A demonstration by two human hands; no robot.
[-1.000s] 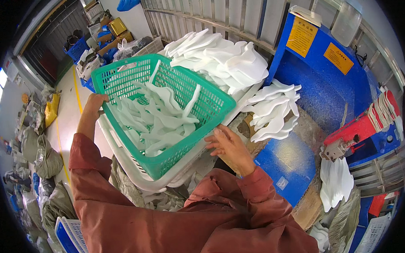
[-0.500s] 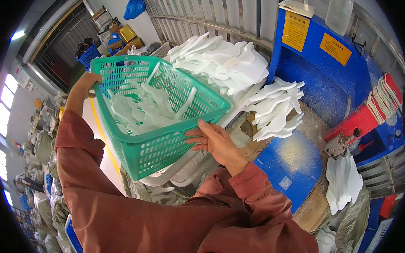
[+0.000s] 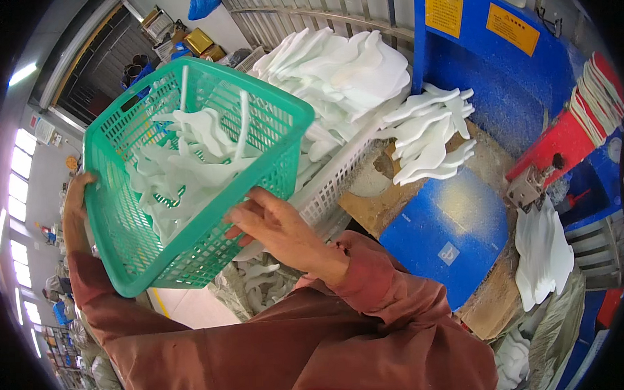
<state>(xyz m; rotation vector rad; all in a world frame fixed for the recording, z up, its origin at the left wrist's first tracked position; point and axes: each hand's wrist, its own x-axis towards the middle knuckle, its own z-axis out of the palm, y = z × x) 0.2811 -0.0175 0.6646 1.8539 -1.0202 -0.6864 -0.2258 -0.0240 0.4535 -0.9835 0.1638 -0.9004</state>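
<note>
A green lattice plastic basket (image 3: pixel 132 282) hangs tilted in front of me on the left. Several flat, wavy white pieces (image 3: pixel 187 158) lie loose inside it. My left hand (image 3: pixel 79 191) grips the basket's left rim, its fingertips partly hidden behind the edge. At the near right side, my right hand (image 3: pixel 277 227) has its fingers bent against the basket's rim and slatted wall. Behind the basket, a big heap of similar white pieces (image 3: pixel 352 70) fills a white slatted crate (image 3: pixel 342 168).
Right of the crate, more white pieces (image 3: pixel 430 139) rest on a dusty worktable with a blue plate (image 3: pixel 442 235). A blue machine housing (image 3: pixel 507 85) and a red arm wound with cord (image 3: pixel 561 145) stand beyond. Low on the right hang stacked white pieces (image 3: pixel 542 256).
The basket has swung left and tilted, its left end now lower and its far edge raised. Both hands moved left with it; more of the white crate shows.
</note>
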